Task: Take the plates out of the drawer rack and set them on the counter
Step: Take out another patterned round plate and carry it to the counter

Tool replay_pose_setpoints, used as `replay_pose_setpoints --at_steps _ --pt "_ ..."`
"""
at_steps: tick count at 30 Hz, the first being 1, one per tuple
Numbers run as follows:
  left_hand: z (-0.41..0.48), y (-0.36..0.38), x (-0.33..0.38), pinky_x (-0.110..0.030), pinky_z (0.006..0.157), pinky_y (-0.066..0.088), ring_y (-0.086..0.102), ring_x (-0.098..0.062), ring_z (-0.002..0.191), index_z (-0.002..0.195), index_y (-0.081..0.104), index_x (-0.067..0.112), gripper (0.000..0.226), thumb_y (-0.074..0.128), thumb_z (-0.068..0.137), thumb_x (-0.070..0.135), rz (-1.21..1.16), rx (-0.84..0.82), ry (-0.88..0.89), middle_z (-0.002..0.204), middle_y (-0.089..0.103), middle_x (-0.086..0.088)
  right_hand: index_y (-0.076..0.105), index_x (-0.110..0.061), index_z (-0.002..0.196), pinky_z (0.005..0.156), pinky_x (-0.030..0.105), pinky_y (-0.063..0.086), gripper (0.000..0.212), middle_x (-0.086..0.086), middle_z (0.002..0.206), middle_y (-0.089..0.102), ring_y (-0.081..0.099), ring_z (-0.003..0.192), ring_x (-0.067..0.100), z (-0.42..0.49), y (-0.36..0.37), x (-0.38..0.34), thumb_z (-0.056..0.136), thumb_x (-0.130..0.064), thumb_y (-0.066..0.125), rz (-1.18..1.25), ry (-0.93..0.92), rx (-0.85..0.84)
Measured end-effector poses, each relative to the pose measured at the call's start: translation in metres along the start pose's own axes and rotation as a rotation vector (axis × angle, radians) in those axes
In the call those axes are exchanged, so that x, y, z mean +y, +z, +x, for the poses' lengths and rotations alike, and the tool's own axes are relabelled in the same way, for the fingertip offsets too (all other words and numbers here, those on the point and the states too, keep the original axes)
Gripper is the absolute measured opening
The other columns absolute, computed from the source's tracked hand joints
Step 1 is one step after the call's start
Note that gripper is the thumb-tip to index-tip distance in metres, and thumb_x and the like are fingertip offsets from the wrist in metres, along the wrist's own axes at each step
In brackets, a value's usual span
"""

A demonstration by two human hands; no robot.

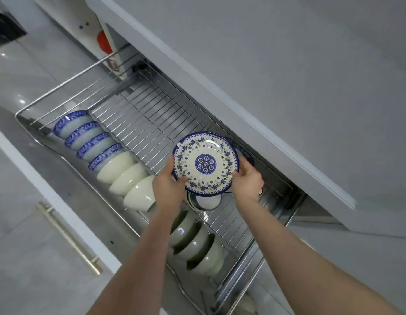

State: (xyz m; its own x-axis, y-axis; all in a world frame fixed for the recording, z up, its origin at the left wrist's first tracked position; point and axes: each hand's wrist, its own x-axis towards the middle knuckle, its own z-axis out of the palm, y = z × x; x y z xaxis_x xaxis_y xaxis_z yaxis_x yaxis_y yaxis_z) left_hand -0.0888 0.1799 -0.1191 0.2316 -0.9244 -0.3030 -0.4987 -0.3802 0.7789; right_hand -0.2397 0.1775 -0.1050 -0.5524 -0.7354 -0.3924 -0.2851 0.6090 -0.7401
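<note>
We lift a patterned plate (206,164) from the drawer rack (152,114), left hand (169,185) and right hand (247,180) clasping opposite rims; next, carry it up to the counter (288,76).

A second plate (245,151) stood mostly hidden behind the flowered plate (206,164); a white bowl (206,203) lay half-covered beneath it.

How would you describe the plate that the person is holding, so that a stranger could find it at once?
Start at the pulled-out wire drawer rack under the grey counter. Near its middle, the left hand and the right hand hold one round plate by opposite edges. Unlike the rows of bowls nearby, it is flat, with blue flowers and a dark blue centre medallion.
</note>
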Motion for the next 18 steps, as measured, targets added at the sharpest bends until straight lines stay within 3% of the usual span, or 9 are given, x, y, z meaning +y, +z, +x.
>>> replay_pose_setpoints --at_steps 2,6,8,11,14,18 --pt "-0.013 -0.028 0.008 -0.025 0.093 0.042 0.056 -0.015 0.09 0.138 0.04 0.023 0.071 0.063 0.076 -0.004 -0.1 0.029 -0.081 0.112 0.068 -0.014 0.057 -0.014 0.125 0.09 0.018 0.042 0.048 0.009 0.118 0.067 0.063 0.104 0.017 -0.022 -0.001 -0.019 0.084 0.008 0.048 0.02 -0.039 -0.027" --pt "-0.04 -0.087 0.032 -0.02 0.093 0.036 0.054 -0.007 0.103 0.137 0.041 0.024 0.07 0.063 0.078 -0.005 -0.215 0.123 -0.144 0.119 0.064 -0.005 0.056 -0.013 0.126 0.102 0.027 0.045 0.046 0.009 0.121 0.066 0.063 0.107 0.017 -0.066 -0.01 -0.067 0.084 0.006 0.052 0.055 -0.085 -0.091" --pt "-0.053 -0.118 0.05 -0.02 0.094 0.037 0.055 -0.005 0.103 0.137 0.041 0.026 0.068 0.064 0.078 -0.001 -0.219 0.171 -0.146 0.118 0.064 -0.001 0.055 -0.011 0.127 0.1 0.022 0.044 0.046 0.009 0.121 0.065 0.062 0.108 0.015 -0.089 -0.019 -0.095 0.085 0.005 0.052 0.099 -0.11 -0.122" --pt "-0.074 -0.161 0.085 -0.03 0.101 0.042 0.059 -0.013 0.109 0.136 0.043 0.02 0.067 0.064 0.077 -0.003 -0.247 0.23 -0.129 0.126 0.061 -0.007 0.056 -0.012 0.126 0.083 0.004 0.04 0.045 0.007 0.12 0.066 0.06 0.101 0.007 -0.123 -0.043 -0.138 0.084 0.003 0.051 0.144 -0.155 -0.143" --pt "-0.103 -0.196 0.127 -0.026 0.099 0.042 0.056 -0.009 0.109 0.136 0.044 0.016 0.065 0.061 0.078 -0.007 -0.337 0.253 -0.121 0.128 0.059 -0.008 0.058 -0.013 0.124 0.089 0.014 0.045 0.042 0.006 0.119 0.067 0.062 0.101 0.009 -0.155 -0.076 -0.179 0.084 -0.001 0.052 0.18 -0.197 -0.172" --pt "-0.143 -0.23 0.181 -0.025 0.096 0.042 0.055 -0.006 0.103 0.135 0.044 0.015 0.066 0.06 0.076 -0.011 -0.411 0.276 -0.085 0.126 0.06 -0.007 0.062 -0.01 0.119 0.088 0.017 0.048 0.039 0.006 0.114 0.069 0.061 0.094 0.008 -0.191 -0.125 -0.223 0.082 0.002 0.053 0.229 -0.269 -0.15"
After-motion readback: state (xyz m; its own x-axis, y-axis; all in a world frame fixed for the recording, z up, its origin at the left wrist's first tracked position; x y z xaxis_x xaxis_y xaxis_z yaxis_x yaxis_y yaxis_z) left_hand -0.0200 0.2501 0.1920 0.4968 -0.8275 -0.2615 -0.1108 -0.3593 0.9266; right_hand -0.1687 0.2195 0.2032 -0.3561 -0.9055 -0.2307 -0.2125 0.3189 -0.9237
